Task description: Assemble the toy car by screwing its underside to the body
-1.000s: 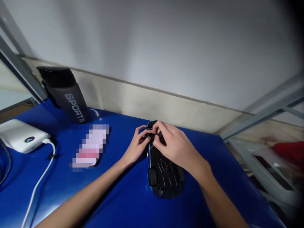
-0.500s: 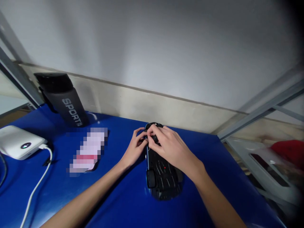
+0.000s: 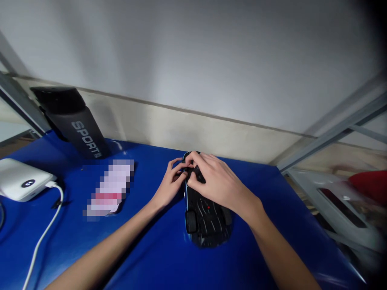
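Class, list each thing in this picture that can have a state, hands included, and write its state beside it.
Toy car: upside down, underside up
Left hand: fingers at the car's far left edge; grip unclear
Right hand: fingers bent over the car's underside; grip unclear
Bottle: upright, cap on
Power bank: display lit
White cable: plugged into the power bank
Phone: lying flat, bright, pixelated

The tabletop [image 3: 145, 257] looks smooth and glossy, the toy car [image 3: 210, 221] plastic, the bottle [image 3: 72, 137] matt.
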`<move>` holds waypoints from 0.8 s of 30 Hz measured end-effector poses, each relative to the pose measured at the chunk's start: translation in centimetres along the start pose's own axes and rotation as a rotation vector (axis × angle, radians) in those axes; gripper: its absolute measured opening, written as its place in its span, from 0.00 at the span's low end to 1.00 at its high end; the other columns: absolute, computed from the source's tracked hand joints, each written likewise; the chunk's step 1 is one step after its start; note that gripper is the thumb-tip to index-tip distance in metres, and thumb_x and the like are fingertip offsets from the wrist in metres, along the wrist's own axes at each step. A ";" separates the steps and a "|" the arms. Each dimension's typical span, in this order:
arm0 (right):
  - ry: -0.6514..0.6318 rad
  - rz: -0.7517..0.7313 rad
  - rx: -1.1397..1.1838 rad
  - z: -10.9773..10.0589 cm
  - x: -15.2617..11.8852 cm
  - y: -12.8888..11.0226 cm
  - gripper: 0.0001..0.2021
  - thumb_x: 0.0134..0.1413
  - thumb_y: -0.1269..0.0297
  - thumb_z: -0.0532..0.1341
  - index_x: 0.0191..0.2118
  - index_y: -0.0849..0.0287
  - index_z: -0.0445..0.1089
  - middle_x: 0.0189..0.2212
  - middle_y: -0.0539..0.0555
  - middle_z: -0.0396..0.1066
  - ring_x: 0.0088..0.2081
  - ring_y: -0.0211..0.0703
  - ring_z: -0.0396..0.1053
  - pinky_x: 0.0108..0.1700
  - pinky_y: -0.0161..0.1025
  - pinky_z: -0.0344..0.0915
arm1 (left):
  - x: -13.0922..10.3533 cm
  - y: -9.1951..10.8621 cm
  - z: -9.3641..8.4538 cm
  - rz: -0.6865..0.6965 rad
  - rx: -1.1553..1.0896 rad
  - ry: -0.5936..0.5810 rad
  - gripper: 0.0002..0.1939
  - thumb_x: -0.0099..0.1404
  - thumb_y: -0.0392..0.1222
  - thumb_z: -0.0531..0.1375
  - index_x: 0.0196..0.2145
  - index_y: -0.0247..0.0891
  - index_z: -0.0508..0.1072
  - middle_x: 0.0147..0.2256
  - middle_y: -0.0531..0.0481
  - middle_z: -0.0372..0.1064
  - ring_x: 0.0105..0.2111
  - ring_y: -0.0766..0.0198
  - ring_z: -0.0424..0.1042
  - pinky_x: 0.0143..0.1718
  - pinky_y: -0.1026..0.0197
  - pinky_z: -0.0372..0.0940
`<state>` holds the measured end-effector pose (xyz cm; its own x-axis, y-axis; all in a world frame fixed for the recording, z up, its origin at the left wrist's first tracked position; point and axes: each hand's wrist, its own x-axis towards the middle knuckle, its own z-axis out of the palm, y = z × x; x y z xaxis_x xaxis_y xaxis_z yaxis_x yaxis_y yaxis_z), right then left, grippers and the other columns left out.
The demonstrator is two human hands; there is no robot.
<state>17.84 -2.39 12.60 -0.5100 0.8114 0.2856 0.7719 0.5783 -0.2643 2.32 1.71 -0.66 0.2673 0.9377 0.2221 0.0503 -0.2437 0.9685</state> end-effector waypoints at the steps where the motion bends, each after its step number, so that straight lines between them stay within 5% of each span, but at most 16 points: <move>1: 0.005 0.002 -0.015 0.0 0.0 0.1 0.06 0.60 0.67 0.53 0.43 0.54 0.62 0.37 0.51 0.72 0.40 0.42 0.68 0.43 0.42 0.60 | 0.0 0.0 0.0 0.002 0.009 0.002 0.13 0.69 0.45 0.56 0.49 0.45 0.73 0.61 0.45 0.53 0.56 0.54 0.65 0.59 0.47 0.64; 6: -0.013 0.060 -0.063 0.2 -0.2 0.1 0.08 0.67 0.64 0.48 0.42 0.54 0.63 0.30 0.50 0.71 0.29 0.40 0.65 0.33 0.40 0.56 | -0.1 -0.3 -0.1 0.023 0.068 0.002 0.12 0.71 0.45 0.54 0.49 0.45 0.72 0.60 0.46 0.55 0.61 0.53 0.61 0.61 0.47 0.61; 12: 0.020 0.005 0.001 -0.1 -0.6 -0.1 0.04 0.63 0.65 0.53 0.43 0.54 0.62 0.35 0.51 0.72 0.37 0.41 0.67 0.38 0.40 0.59 | 0.1 -0.8 -0.2 0.088 0.129 -0.004 0.13 0.70 0.44 0.54 0.50 0.46 0.72 0.59 0.46 0.57 0.62 0.53 0.59 0.62 0.49 0.60; 18: -0.029 0.043 -0.019 -0.3 -0.5 0.2 0.09 0.68 0.63 0.47 0.43 0.54 0.64 0.30 0.50 0.71 0.30 0.40 0.66 0.32 0.40 0.56 | 0.0 -0.6 -0.2 0.024 0.101 0.006 0.13 0.71 0.46 0.55 0.49 0.45 0.72 0.61 0.47 0.55 0.57 0.54 0.65 0.60 0.49 0.63; 24: -0.018 -0.016 0.024 -0.6 -0.7 -0.4 0.02 0.64 0.65 0.54 0.41 0.55 0.62 0.36 0.50 0.71 0.37 0.40 0.66 0.39 0.39 0.59 | 0.2 -1.1 -0.4 0.084 0.130 0.002 0.13 0.70 0.45 0.55 0.49 0.43 0.73 0.59 0.45 0.57 0.58 0.53 0.62 0.59 0.50 0.62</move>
<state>18.08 -3.25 13.04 -0.5290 0.8035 0.2730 0.7544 0.5926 -0.2823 1.95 2.25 -1.66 0.2742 0.9130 0.3019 0.1518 -0.3511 0.9239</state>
